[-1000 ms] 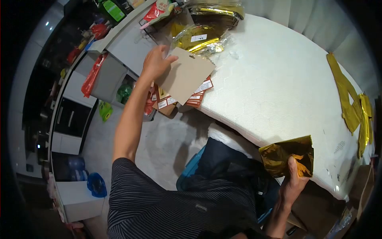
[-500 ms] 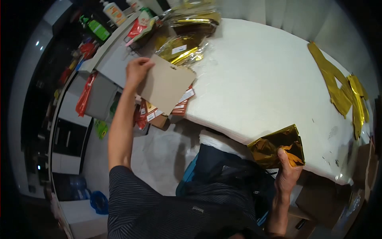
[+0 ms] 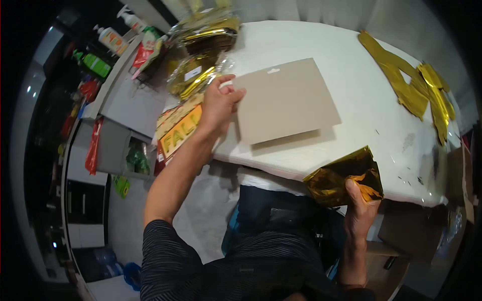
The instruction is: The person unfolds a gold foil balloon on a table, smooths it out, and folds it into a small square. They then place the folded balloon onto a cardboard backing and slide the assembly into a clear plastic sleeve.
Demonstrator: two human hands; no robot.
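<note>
My left hand (image 3: 220, 106) pinches the left edge of a plain beige cardboard sheet (image 3: 288, 103), which has a hang hole near its top edge. The sheet is tilted a little above the white table, casting a shadow under its lower edge. Near the table's front edge, my right hand (image 3: 362, 203) is closed on a folded gold foil sheet (image 3: 339, 175), thumb on top. Just left of my left wrist lie printed cards (image 3: 181, 131), the top one reading "FALL". Behind that hand is a clear plastic packet of gold foil (image 3: 193, 75) with a white label.
More packed gold foil (image 3: 213, 32) is stacked at the far left of the white table (image 3: 296, 37). Loose gold foil strips (image 3: 401, 75) lie at the far right. Pump bottles (image 3: 113, 40) stand on the counter at left. A cardboard box (image 3: 464, 180) is at the right edge.
My left hand has carried the cardboard sheet rightward from the pile onto the table area, uncovering the printed cards. My right hand keeps its hold on the gold foil. The view has shifted slightly.
</note>
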